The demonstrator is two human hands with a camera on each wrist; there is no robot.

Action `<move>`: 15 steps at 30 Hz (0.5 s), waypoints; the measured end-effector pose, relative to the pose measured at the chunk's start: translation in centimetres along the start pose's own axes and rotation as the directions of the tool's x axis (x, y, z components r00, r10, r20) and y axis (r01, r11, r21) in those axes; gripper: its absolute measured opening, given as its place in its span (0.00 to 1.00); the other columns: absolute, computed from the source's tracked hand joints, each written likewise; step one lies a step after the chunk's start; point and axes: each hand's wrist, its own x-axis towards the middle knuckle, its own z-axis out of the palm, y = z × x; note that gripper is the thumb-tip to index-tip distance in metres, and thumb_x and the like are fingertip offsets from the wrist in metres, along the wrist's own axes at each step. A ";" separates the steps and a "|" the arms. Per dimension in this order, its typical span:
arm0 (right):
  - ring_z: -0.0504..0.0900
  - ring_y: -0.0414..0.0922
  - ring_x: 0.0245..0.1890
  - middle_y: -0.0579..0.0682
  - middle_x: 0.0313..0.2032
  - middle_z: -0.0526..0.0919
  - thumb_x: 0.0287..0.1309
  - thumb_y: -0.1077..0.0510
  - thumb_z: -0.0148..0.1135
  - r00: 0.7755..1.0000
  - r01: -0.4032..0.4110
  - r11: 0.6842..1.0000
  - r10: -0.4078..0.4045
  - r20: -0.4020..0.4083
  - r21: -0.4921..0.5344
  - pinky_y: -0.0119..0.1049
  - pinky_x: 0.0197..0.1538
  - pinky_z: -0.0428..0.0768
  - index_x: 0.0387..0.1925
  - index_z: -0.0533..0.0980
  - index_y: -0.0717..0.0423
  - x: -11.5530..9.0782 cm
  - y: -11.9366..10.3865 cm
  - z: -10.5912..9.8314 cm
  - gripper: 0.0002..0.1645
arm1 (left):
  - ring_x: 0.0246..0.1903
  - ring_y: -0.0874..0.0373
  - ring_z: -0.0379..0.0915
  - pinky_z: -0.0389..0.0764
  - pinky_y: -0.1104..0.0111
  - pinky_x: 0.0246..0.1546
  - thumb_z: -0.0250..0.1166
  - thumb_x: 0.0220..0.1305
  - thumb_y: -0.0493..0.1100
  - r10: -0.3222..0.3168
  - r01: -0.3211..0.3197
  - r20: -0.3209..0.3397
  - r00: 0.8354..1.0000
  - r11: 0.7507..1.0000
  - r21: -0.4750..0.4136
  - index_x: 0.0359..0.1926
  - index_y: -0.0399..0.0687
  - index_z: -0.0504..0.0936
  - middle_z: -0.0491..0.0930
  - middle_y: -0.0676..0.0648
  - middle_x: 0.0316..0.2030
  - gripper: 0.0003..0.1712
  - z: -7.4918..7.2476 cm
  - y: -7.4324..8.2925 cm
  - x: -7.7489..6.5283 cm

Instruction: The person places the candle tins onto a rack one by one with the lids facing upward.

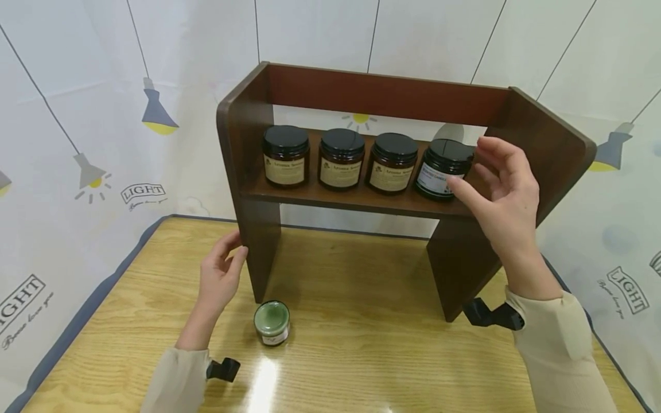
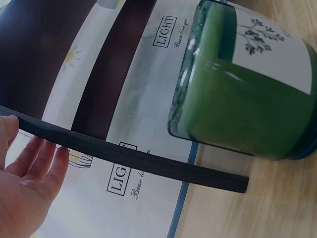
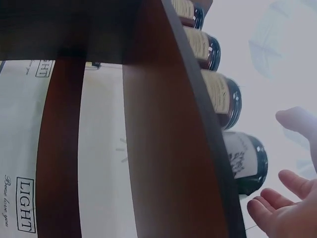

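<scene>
My left hand is at the shelf's left side panel, fingers by its outer face, thumb at its front edge. In the left wrist view, my fingers touch this panel's edge. My right hand is beside the white-labelled candle jar, with thumb and fingers spread. The right wrist view shows a gap between that hand and the jar. Three brown candle jars with black lids and beige labels stand left of it in a row. A green candle jar stands on the table.
A dark wooden two-sided shelf stands on the light wooden table, near the back edge. Its right side panel rises behind my right hand. A white printed curtain hangs behind and at the sides.
</scene>
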 end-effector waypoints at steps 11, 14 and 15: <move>0.68 0.51 0.57 0.58 0.55 0.70 0.43 0.78 0.64 0.994 0.109 0.970 -0.105 -0.029 0.217 0.31 0.59 0.70 0.54 0.69 0.65 -2.3 -0.5 0.4 0.32 | 0.44 0.68 0.72 0.76 0.81 0.41 0.53 0.57 0.17 0.003 -0.003 -0.005 1.000 1.000 0.004 0.49 0.15 0.69 0.77 0.61 0.43 0.17 0.0 0.0 0.0; 0.68 0.53 0.57 0.60 0.55 0.70 0.43 0.78 0.64 0.991 0.135 0.966 -0.132 -0.025 0.222 0.31 0.59 0.70 0.54 0.69 0.65 -3.0 -0.5 0.5 0.33 | 0.44 0.67 0.73 0.76 0.81 0.41 0.53 0.58 0.18 -0.006 0.006 -0.005 1.000 1.000 0.008 0.50 0.16 0.70 0.77 0.61 0.43 0.17 0.0 0.0 0.0; 0.68 0.53 0.57 0.60 0.55 0.70 0.42 0.78 0.64 0.990 0.140 0.966 -0.138 -0.021 0.217 0.32 0.59 0.70 0.55 0.69 0.65 -3.2 -0.6 0.6 0.33 | 0.44 0.67 0.73 0.76 0.81 0.41 0.53 0.59 0.18 -0.006 0.006 -0.005 1.000 1.000 0.010 0.50 0.17 0.70 0.77 0.61 0.43 0.16 0.0 0.1 0.0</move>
